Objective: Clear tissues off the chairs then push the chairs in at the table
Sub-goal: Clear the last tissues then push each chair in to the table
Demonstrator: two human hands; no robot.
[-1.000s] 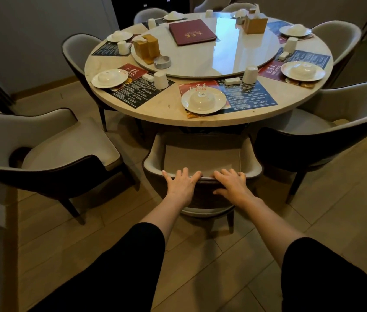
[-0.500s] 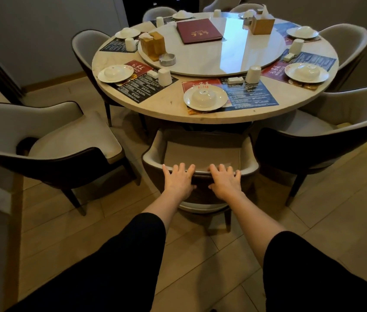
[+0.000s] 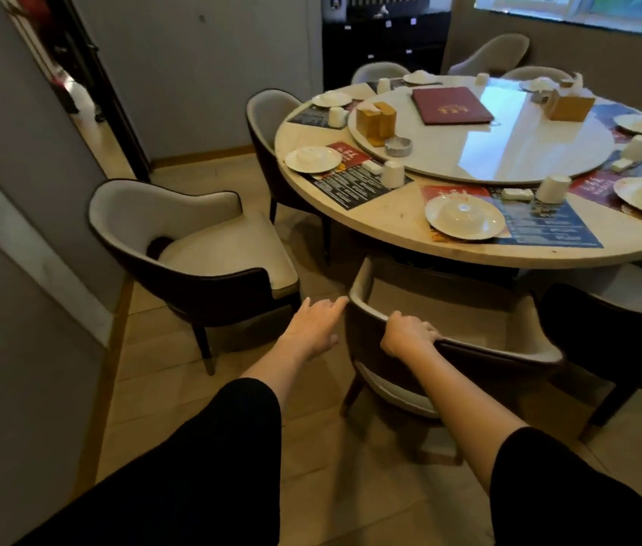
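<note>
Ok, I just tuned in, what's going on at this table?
A person stands behind the near chair, whose seat is tucked partly under the round table. The right hand grips the top of its backrest. The left hand is open and holds nothing, fingers pointing at the chair's left corner. The chair on the left stands pulled out, not yet pushed in.

I find nothing legible. Placemats (image 3: 355, 187) on the table (image 3: 390, 226) carry fine print and large characters (all too blurred to read); the maroon menu cover (image 3: 451, 106) bears an unreadable gold mark.
</note>
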